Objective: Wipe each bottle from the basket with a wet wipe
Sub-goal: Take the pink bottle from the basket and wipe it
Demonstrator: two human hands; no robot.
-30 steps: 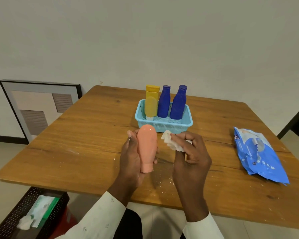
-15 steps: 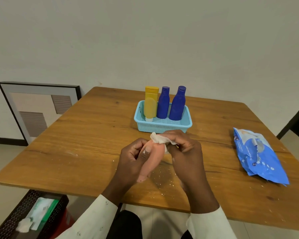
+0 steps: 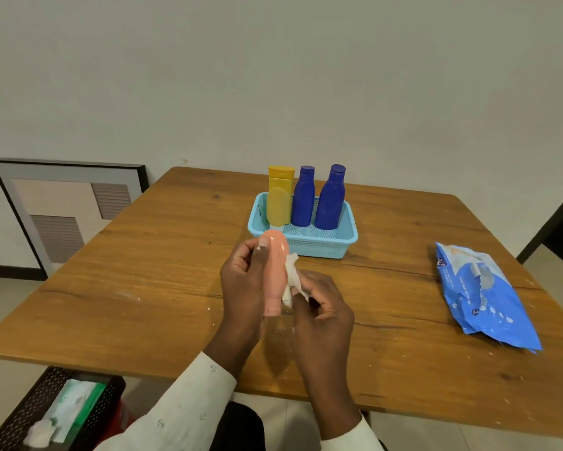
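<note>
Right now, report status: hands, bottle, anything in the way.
Left hand gripping pink bottle, cap down. Right hand pressing wet wipe to its side. Three bottles standing in blue basket. Nothing in the way.

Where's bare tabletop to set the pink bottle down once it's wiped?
Bare wood runs left of the basket and hands, out to the table edge. A narrower patch lies between the basket and the wipes pack. In the basket, a gap remains in front of its three bottles. Crowded: the middle, where both hands hold the pink bottle.
</note>
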